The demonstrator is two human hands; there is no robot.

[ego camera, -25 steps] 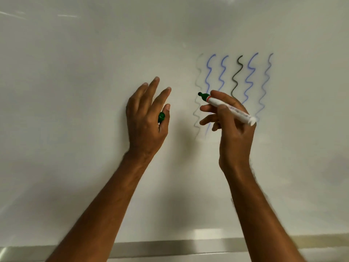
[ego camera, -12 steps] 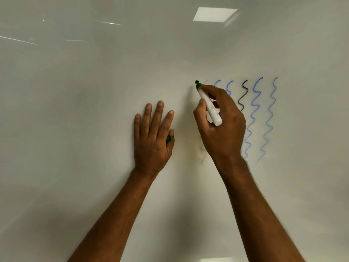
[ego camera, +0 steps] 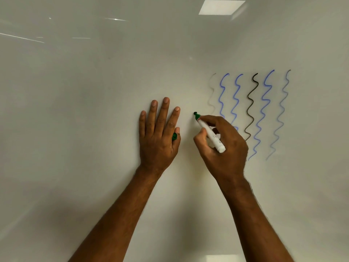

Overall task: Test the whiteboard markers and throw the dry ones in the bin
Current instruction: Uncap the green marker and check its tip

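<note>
Faintly printed, the marker (ego camera: 209, 131) bore unreadable text; right hand (ego camera: 223, 146) fingers clamped it, while left hand (ego camera: 158, 135), fingers straight, pinned a green cap (ego camera: 174, 136) with the thumb on the whiteboard (ego camera: 94, 110).

Whiteboard (ego camera: 94, 110), six wavy lines (ego camera: 251, 106), left hand (ego camera: 158, 137) flat

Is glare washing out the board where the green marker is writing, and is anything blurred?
Head view: the ceiling light's reflection sits at the top edge of the whiteboard, far from the green marker; thin glare streaks top left; the right hand and the squiggles look sharp; soft arm shadows darken the board's lower part; corners dim.
</note>
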